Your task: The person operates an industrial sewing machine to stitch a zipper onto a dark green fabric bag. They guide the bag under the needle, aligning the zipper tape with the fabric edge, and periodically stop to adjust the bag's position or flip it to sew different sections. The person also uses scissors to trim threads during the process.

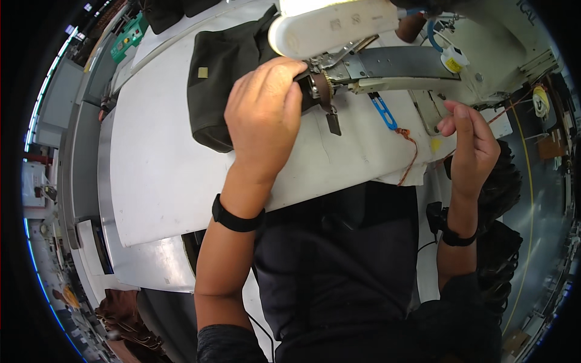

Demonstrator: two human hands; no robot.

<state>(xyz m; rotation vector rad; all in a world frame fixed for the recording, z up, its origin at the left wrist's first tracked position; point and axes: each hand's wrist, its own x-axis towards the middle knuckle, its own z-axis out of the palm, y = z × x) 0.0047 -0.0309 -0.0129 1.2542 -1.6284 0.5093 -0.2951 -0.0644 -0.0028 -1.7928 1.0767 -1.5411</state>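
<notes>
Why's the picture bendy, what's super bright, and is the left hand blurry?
Head view: the fisheye lens curves the light strip at far left; head view: glare whitens the top of the white machine part, and the metal surface lower left shines; head view: the left hand looks fairly clear.

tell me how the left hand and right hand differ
The left hand is at the dark fabric piece; the right hand is away from it. The left hand shows mostly its back; the right hand shows its curled fingers. Both are bare, each with a black band at the wrist.
</notes>
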